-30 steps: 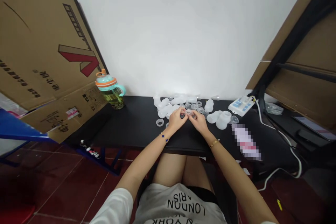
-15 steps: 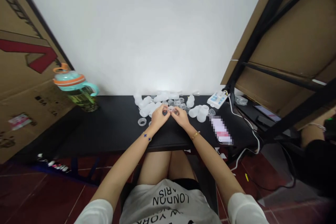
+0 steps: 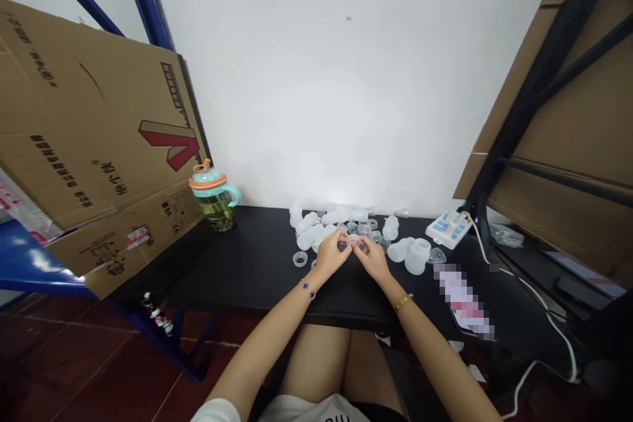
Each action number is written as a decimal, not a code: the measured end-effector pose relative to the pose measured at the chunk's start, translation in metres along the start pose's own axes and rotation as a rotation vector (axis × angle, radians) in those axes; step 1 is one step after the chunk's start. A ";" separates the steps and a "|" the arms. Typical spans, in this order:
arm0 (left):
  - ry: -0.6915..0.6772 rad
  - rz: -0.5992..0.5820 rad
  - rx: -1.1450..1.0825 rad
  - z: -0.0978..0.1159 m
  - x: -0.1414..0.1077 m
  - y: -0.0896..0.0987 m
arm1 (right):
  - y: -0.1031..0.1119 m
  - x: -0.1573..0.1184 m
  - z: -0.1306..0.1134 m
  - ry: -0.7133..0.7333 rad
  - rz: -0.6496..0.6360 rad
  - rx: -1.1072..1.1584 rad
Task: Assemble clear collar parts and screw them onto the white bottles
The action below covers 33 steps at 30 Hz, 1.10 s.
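Note:
Between my two hands is a small clear plastic ring (image 3: 353, 239), pinched by the fingertips of both. My left hand (image 3: 332, 252) has its fingers closed on the ring's left side. On the other side my right hand (image 3: 372, 257) grips it with thumb and fingers. Translucent white bottles (image 3: 310, 236) and small clear rings and caps lie in a pile just behind my hands. A loose ring (image 3: 299, 258) lies left of my left hand. To the right of my right hand, a wide-mouthed white bottle (image 3: 418, 256) stands next to a clear cap (image 3: 437, 256).
On the black table (image 3: 237, 270), a teal and orange jug (image 3: 215, 201) stands at the left beside a cardboard box (image 3: 113, 138). At the right are a white power strip (image 3: 449, 229) with its cable and a pixelated phone (image 3: 465, 303). A white wall rises behind.
The camera view has turned left and up, so everything sits further right and lower. Both hands still hold the ring in about the same place over the table.

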<state>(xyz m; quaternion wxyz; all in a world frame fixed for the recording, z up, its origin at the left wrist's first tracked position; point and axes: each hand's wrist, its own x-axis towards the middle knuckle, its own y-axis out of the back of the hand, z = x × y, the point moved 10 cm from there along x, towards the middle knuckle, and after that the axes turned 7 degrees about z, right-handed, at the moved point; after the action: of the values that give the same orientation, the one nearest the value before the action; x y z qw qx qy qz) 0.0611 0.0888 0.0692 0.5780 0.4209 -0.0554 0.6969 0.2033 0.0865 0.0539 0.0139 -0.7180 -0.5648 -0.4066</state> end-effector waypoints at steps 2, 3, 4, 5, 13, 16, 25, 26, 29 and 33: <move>-0.003 0.001 -0.009 0.000 0.000 0.000 | 0.000 0.000 0.000 0.007 0.003 -0.007; -0.001 0.002 -0.017 0.000 0.000 0.000 | 0.000 0.000 0.000 0.011 0.004 -0.010; 0.002 0.005 -0.028 -0.001 0.001 0.000 | 0.001 0.000 -0.001 0.015 0.005 -0.013; 0.007 0.007 -0.040 -0.001 0.001 -0.001 | 0.001 0.000 -0.001 0.019 0.004 -0.016; 0.032 0.010 -0.088 -0.001 0.001 -0.001 | 0.003 0.000 0.000 0.039 0.013 -0.038; 0.024 0.011 -0.107 0.000 0.001 0.000 | 0.002 0.000 0.000 0.044 0.007 -0.041; 0.038 0.023 -0.100 -0.004 0.001 0.000 | 0.003 -0.001 -0.004 0.053 0.022 -0.038; 0.039 0.022 -0.102 -0.004 0.001 -0.001 | 0.003 -0.001 -0.004 0.052 0.021 -0.039; 0.045 0.025 -0.114 -0.005 0.001 -0.001 | 0.003 -0.001 -0.004 0.051 0.023 -0.047; 0.061 0.027 -0.151 -0.007 0.000 -0.001 | 0.003 -0.001 -0.005 0.053 0.024 -0.050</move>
<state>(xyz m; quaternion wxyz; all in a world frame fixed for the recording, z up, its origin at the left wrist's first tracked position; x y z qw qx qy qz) 0.0585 0.0932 0.0648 0.6002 0.3539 -0.0954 0.7110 0.2033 0.0821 0.0581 0.0158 -0.7138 -0.5454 -0.4391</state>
